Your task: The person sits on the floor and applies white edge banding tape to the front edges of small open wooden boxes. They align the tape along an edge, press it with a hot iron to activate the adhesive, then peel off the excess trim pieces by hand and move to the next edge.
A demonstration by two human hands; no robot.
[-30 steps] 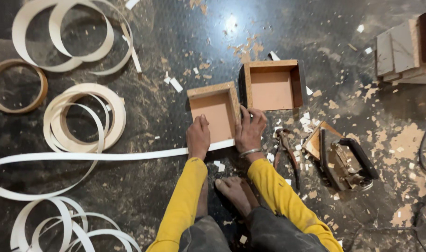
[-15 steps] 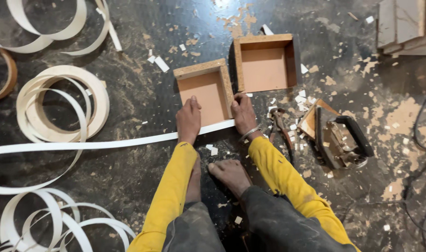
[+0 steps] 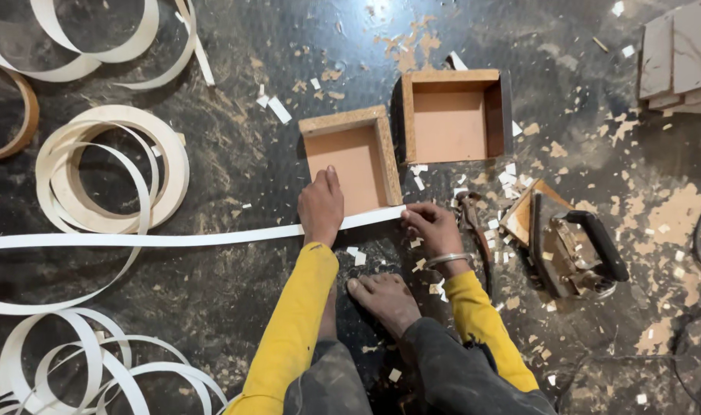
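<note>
Obs.: person crouches on a dark floor littered with chips. Left hand (image 3: 321, 206) lies flat, fingers straight, pressing a long white edge-banding strip (image 3: 174, 239) against the near wall of a shallow square open-topped particleboard box (image 3: 352, 157). Right hand (image 3: 433, 227), to the right of the left hand, pinches the strip's free end at the box's near right corner, fingers curled on it.

Strip position: runs from under both hands far out to the left across the floor.

Handling (judgement): strip looks thin, light, springy; likely to curl or kink, so best held near the end and pressed flat. Box looks stiff and light, with crumbly raw edges.

Nearby: 1 matching box (image 3: 454, 115) beyond the right hand; 1 clothes iron (image 3: 571, 246) further right; coils of white banding (image 3: 112, 169) left of the left hand; bare foot (image 3: 385, 300) between the arms.
</note>
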